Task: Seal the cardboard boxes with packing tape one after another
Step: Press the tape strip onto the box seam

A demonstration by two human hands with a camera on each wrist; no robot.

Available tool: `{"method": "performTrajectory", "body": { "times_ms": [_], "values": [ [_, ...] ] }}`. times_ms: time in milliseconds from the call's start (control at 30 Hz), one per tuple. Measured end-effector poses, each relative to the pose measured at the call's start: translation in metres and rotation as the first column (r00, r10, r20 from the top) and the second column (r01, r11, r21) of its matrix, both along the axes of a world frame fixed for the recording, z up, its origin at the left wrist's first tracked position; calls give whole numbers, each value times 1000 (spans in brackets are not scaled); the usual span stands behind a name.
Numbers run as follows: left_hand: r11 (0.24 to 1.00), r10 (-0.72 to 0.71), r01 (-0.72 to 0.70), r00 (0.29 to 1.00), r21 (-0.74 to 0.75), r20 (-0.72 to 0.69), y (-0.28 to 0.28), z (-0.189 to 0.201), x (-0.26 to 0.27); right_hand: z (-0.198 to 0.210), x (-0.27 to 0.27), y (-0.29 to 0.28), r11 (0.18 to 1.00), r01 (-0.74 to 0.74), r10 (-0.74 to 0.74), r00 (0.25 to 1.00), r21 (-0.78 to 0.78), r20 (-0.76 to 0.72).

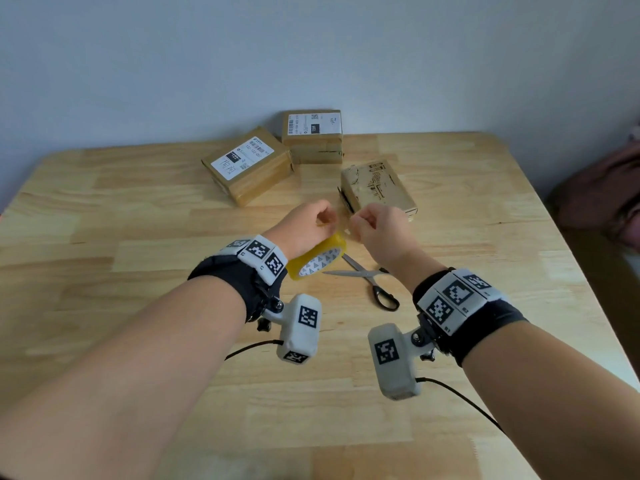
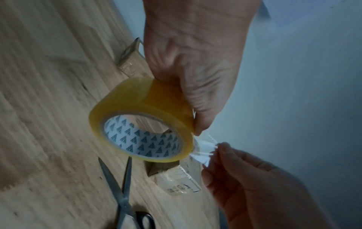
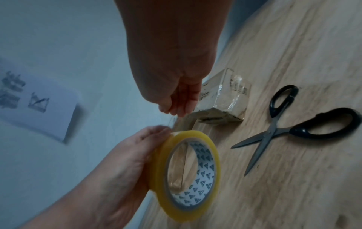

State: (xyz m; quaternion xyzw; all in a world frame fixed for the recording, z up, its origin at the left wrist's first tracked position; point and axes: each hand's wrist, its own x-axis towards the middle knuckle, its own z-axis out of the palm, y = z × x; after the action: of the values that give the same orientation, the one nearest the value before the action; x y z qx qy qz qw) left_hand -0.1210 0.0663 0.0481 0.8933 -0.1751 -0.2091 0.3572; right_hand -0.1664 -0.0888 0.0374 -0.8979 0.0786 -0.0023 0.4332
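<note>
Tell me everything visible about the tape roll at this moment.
The tape roll is clear yellowish packing tape on a white core printed with small dark triangles. The left hand grips its outer rim, holding it above the wooden table, opening toward the camera. The right hand pinches its crinkled free end, peeled a short way off.

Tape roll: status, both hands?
Left hand grips tape roll. Right hand pinches tape end, barely peeled. Scissors lie open on table; three boxes beyond, nothing blocking.

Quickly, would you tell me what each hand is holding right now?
Left hand: grips the packing tape roll.
Right hand: pinches the tape's free end.
</note>
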Motion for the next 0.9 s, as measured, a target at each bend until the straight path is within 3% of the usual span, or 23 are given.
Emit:
{"method": "performTrajectory", "body": {
  "times_ms": [200,433,567,700,900],
  "values": [
    [999,41,-41,999,-1,-5,-5,0,1,3,1,-13,990,61,-57,998,131,-32],
    [998,52,-52,999,35,3,-5,-9,0,-6,-1,-8,998,-70,70,997,3,-25],
    [998,-7,-1,992,64,127,-1,-12,0,-12,1,-6,998,-64,65,996,7,-69],
    [991,-113,90,962,104,248,2,-16,-1,-20,5,-3,995,-39,32,996,-93,-78],
    [951,-219,150,945,272,244,4,-26,3,-26,10,0,989,-44,25,991,-143,-130]
  ]
}}
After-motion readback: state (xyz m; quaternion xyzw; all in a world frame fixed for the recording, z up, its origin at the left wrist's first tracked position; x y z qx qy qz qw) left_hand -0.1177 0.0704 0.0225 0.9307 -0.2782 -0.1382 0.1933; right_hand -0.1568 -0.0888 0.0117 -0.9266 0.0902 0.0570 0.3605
